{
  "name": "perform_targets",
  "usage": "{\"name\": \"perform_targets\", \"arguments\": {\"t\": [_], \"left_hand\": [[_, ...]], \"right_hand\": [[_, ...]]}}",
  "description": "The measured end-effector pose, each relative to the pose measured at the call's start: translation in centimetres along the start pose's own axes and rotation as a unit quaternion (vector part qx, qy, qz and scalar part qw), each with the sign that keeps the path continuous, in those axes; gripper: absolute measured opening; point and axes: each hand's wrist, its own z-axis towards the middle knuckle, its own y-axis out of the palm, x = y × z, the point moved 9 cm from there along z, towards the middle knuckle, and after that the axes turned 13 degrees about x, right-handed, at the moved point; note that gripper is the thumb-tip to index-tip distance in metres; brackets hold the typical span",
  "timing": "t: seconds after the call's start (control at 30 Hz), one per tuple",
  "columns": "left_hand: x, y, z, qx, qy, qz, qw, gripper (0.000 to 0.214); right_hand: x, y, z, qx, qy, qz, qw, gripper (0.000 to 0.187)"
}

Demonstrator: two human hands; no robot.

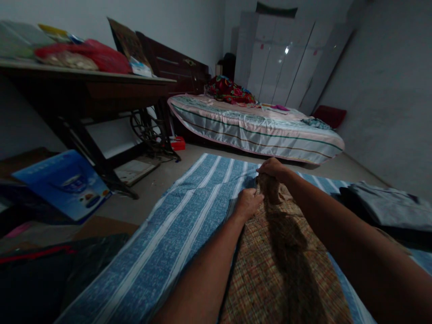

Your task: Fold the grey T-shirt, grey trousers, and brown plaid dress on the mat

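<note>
A brown and orange woven-check garment (pixel 259 256) lies spread lengthwise on a blue cloth with white stripes (pixel 189 202). My right hand (pixel 272 169) is closed on the garment's far end and lifts it a little into a bunch. Nearer and to the left, my left hand (pixel 249 202) pinches the garment's left edge, thumb toward the fabric. Shadow from my right arm falls down the middle of the garment. What kind of garment it is, I cannot tell.
Folded grey and dark clothes (pixel 394 207) are stacked at the right. Beyond the striped cloth stands a bed (pixel 253 126). A treadle sewing table (pixel 101 85) and a blue box (pixel 67 184) are on the left, with dark fabric (pixel 50 279) near me.
</note>
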Motion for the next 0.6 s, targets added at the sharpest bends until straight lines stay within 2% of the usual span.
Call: {"name": "perform_targets", "arguments": {"t": [0.13, 0.27, 0.43, 0.6], "left_hand": [[0.6, -0.1, -0.1, -0.007, 0.019, 0.035, 0.999, 0.026], [1.4, -0.1, -0.4, -0.017, 0.049, 0.084, 0.995, 0.022], [2.3, 0.4, -1.3, -0.048, 0.087, 0.145, 0.984, 0.019], [2.6, 0.6, -1.6, -0.063, 0.105, 0.187, 0.975, 0.020]], "right_hand": [[1.1, -0.3, -2.2, -0.035, 0.033, 0.075, 0.996, 0.017], [2.8, -0.7, -4.0, -0.057, 0.052, 0.106, 0.991, 0.025], [5.3, -1.3, -4.7, -0.027, 0.070, 0.107, 0.991, 0.022], [6.0, -1.1, -5.0, -0.012, 0.072, 0.116, 0.991, 0.007]]}}
